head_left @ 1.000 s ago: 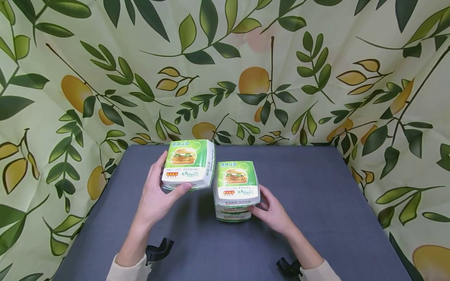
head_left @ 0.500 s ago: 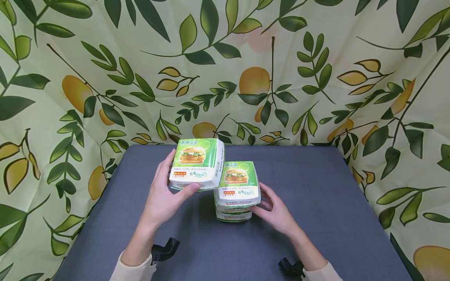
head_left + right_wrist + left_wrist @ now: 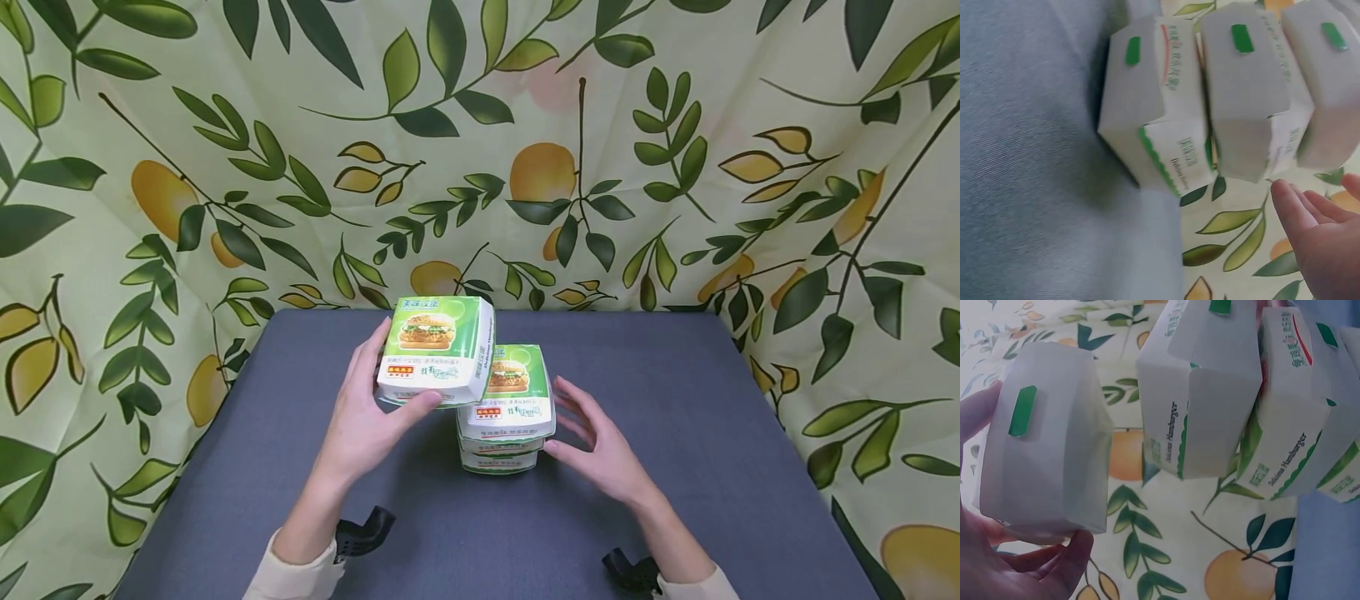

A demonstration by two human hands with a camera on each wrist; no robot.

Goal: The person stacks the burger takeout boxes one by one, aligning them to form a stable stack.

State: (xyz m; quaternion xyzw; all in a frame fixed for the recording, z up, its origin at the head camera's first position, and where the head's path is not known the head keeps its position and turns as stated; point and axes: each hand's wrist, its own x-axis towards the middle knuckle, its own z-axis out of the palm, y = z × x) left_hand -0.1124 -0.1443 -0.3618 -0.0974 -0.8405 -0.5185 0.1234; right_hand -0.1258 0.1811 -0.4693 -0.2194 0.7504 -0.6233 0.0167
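My left hand (image 3: pixel 367 429) grips a white and green hamburger box (image 3: pixel 431 346), thumb along its near side and fingers along its left. This box is raised and slightly tilted, and overlaps the left part of a stack of similar boxes (image 3: pixel 517 408) in the head view. In the left wrist view, a gap separates the held box (image 3: pixel 1041 444) from the stack's top box (image 3: pixel 1204 394). Beside the stack's right side, my right hand (image 3: pixel 600 454) has its fingers extended and holds nothing. The right wrist view shows its fingertips (image 3: pixel 1282 190) just off the boxes (image 3: pixel 1241 94).
A grey-blue cloth covers the table (image 3: pixel 645 367). Behind it and at both sides hangs a curtain (image 3: pixel 480 150) printed with leaves and orange fruit. Black straps (image 3: pixel 363 531) sit at both wrists, near the pale sleeves.
My left hand has carried its box to the right, partly over the stack. My right hand has drawn slightly right, away from the stack's side, and its fingers have spread.
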